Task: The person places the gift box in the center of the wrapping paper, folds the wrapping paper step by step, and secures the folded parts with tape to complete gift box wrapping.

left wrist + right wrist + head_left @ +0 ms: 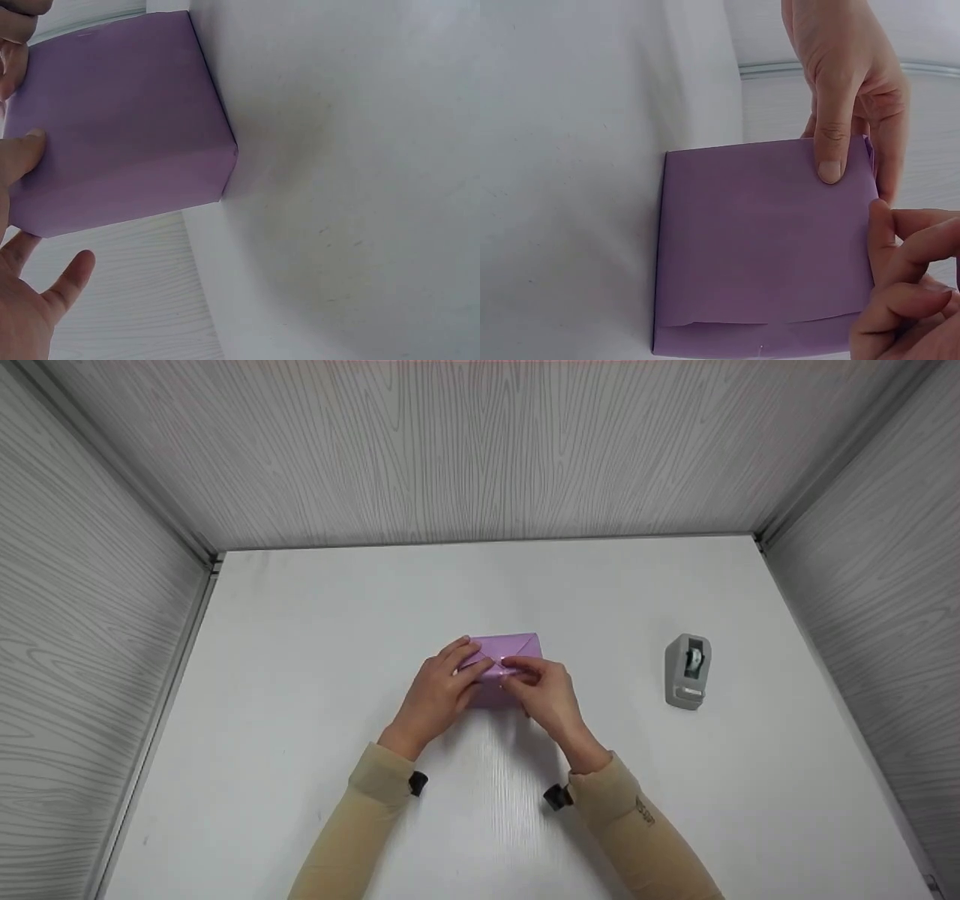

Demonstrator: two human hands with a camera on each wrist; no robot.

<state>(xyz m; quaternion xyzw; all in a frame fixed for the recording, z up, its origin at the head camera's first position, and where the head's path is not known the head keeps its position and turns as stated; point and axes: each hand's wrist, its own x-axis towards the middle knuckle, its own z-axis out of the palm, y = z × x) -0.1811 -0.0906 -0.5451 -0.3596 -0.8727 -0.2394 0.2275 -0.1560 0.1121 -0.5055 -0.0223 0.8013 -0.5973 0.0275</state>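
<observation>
A box wrapped in purple paper (506, 646) rests on the white table, folded creases crossing its top. My left hand (439, 690) grips the box's left side. Its thumb (830, 161) presses the front face while the fingers reach over the top. From the right, my right hand (551, 697) pinches at the top front edge, index finger and thumb close together near the fold's point. Small shiny glints show by these fingertips; I cannot tell whether they are clear tape. In the right wrist view, a paper seam runs along one side of the purple face.
A grey tape dispenser (687, 671) with a roll in it stands on the table to the right. Grey wood-grain panels (480, 450) enclose the table (300, 615) at the back and both sides.
</observation>
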